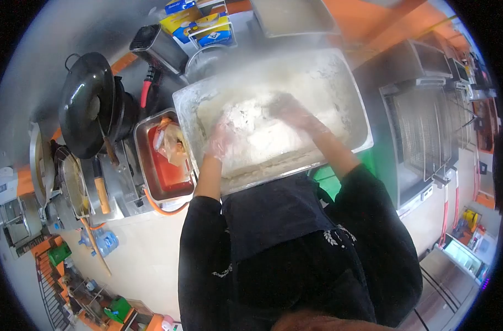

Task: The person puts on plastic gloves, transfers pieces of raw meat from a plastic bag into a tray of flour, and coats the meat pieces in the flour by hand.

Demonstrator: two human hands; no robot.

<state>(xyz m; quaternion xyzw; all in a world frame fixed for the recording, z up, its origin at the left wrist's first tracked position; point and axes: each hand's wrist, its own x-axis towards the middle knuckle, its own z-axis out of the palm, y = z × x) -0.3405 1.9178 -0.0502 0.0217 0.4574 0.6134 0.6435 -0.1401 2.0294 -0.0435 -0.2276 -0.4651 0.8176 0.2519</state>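
A large metal tray (363, 118) in front of me holds a bed of white powder that looks like flour (268, 140). My left hand (222, 137), in a clear plastic glove, reaches into the powder near the tray's left side. Its fingers merge with the white and are hard to make out. My right hand (296, 114), gloved the same way, is over the powder right of the middle, smeared by motion. Whether either hand holds anything is hidden by the powder and haze.
Left of the tray stands a steel pan (144, 160) with red liquid and plastic bags. Farther left are a black wok (89, 105) and a wooden-handled tool (101, 193). Yellow-blue boxes (207, 27) stand behind. A fryer with wire baskets (419, 127) is on the right.
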